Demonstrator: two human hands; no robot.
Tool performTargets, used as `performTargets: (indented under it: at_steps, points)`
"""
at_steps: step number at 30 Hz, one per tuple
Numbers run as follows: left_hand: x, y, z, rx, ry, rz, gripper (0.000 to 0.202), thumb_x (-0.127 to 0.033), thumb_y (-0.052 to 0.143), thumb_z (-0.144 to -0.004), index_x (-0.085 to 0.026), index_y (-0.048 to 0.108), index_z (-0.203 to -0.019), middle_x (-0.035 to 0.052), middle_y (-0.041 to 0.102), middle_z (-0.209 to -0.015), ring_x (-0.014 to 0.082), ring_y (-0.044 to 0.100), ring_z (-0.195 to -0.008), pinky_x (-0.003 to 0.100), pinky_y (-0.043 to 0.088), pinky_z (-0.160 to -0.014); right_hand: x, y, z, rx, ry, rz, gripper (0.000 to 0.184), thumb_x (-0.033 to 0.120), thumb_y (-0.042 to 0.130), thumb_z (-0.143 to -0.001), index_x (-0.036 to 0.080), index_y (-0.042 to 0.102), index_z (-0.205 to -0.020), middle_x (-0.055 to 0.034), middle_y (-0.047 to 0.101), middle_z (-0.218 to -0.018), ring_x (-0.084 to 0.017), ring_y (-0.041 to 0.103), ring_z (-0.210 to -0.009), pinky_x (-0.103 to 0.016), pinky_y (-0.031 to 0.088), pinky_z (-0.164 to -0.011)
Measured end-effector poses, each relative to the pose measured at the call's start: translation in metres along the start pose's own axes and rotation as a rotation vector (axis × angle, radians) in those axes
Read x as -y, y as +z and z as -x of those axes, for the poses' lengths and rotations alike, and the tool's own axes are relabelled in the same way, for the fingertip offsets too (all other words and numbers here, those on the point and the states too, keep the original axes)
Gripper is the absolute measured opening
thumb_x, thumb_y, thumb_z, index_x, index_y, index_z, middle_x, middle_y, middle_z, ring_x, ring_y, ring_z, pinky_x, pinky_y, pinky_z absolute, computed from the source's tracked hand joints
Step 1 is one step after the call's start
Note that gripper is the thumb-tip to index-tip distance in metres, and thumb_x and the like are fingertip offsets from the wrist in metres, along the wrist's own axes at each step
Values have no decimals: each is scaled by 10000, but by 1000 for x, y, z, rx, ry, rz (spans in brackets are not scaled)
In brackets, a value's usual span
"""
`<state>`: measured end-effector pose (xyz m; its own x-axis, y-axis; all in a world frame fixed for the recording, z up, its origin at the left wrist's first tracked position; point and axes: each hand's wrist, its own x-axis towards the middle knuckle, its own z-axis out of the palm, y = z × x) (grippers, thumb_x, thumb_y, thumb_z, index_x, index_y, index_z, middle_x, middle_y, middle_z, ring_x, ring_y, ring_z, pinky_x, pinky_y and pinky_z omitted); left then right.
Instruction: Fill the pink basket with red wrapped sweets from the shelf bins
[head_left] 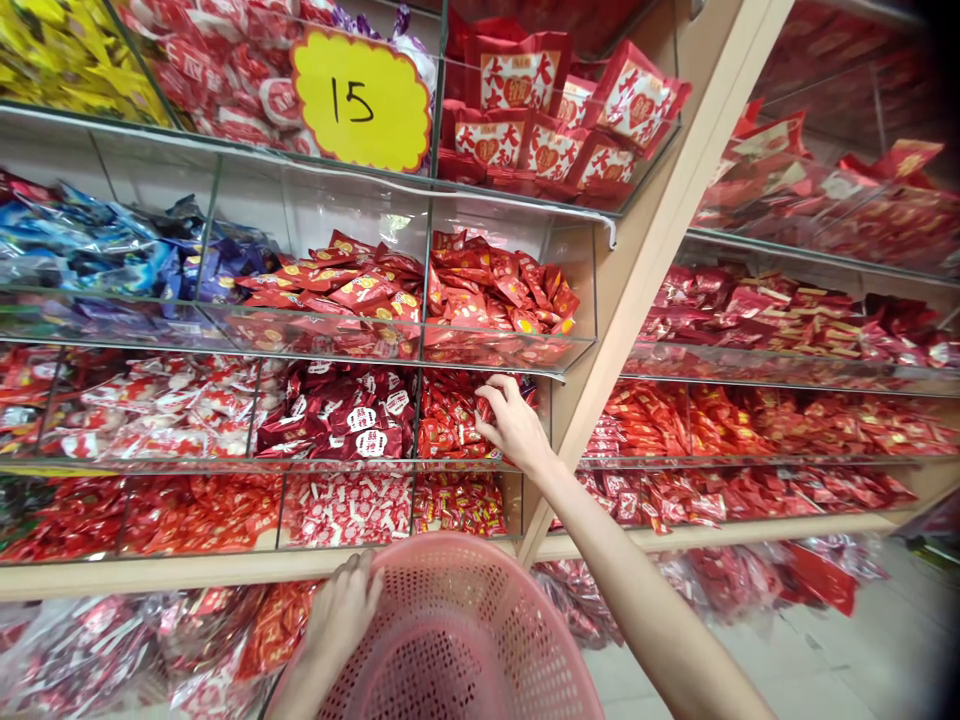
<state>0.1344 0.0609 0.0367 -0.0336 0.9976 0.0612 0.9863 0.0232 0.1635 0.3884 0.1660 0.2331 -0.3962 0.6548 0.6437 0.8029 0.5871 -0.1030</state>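
Note:
My left hand is closed over the left rim of a pink perforated plastic basket, which is tilted below the shelves; its visible inside holds no candy. Higher up, my right hand reaches into a clear-walled bin of small red-wrapped candies. Its fingers and thumb are curled toward each other among the wrappers, and whatever lies between the fingertips cannot be made out. Directly left of that bin are dark maroon packets with white labels.
Clear shelf dividers surround the bins. A wooden upright stands right of my right hand. Red packets fill the bin above. A yellow "15" sign hangs higher. Bagged candies lie under the bottom shelf, above a tiled floor.

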Motion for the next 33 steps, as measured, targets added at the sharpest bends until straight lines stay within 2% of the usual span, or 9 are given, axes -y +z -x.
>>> performTargets:
  at_steps: [3,9,13,17,19,22,24,28,33]
  points:
    - [0,0,0,3,10,-15,474,-299,244,-932,-104,506,-1276,146,640,-1191,246,618,-1063,334,470,-869,4,0,6,-66,-38,-67,325,245,472,-845,215,471,-1169,-114,427,-1224,-201,505,-1110,-326,485,-875]
    - [-1,0,1,13,11,-20,469,-283,234,-933,-97,493,-1277,155,630,-1200,248,623,-1043,341,472,-854,27,-9,19,-341,-42,-282,269,271,533,-819,222,493,-1080,-90,488,-1116,-192,504,-1095,-361,449,-938]
    - [-1,0,1,22,16,-10,456,-273,243,-929,-98,484,-1273,152,626,-1204,240,619,-1038,335,467,-849,47,-19,29,-439,75,-485,261,301,565,-787,236,483,-1026,-88,502,-1099,-203,514,-1075,-388,464,-906]
    - [-1,1,0,14,11,1,445,-273,260,-926,-102,481,-1272,154,625,-1199,234,610,-1044,330,459,-851,60,-25,43,-479,237,-759,274,326,584,-755,236,466,-986,-82,536,-1061,-206,522,-1073,-408,424,-966]
    - [-1,1,0,13,10,6,438,-278,268,-925,-107,484,-1267,155,627,-1192,230,608,-1043,327,458,-846,65,-22,55,-428,348,-914,308,351,594,-746,237,462,-1000,-79,552,-1073,-208,524,-1080,-400,417,-971]
    - [-1,1,1,16,7,10,427,-287,272,-926,-125,486,-1257,148,629,-1178,218,617,-1010,319,461,-825,75,-8,80,-282,493,-1175,352,403,603,-739,252,453,-1020,-69,555,-1122,-209,543,-1049,-367,457,-891]
    - [-1,0,2,16,8,10,424,-290,274,-926,-129,480,-1260,145,628,-1169,216,620,-995,319,462,-815,85,7,103,-145,579,-1341,370,419,630,-725,262,460,-1013,-47,568,-1091,-191,569,-960,-332,477,-802]
    - [-1,-1,3,18,21,10,413,-293,286,-923,-135,489,-1246,141,625,-1165,220,616,-999,319,460,-816,111,42,161,201,772,-1597,355,385,698,-688,242,495,-943,7,590,-871,-129,566,-718,-256,444,-614]
    - [-3,-4,4,23,23,11,419,-309,260,-929,-130,501,-1222,138,639,-1117,224,624,-976,312,466,-782,147,94,237,578,1002,-1637,427,351,777,-516,209,500,-809,52,579,-699,-96,525,-536,-218,373,-488]
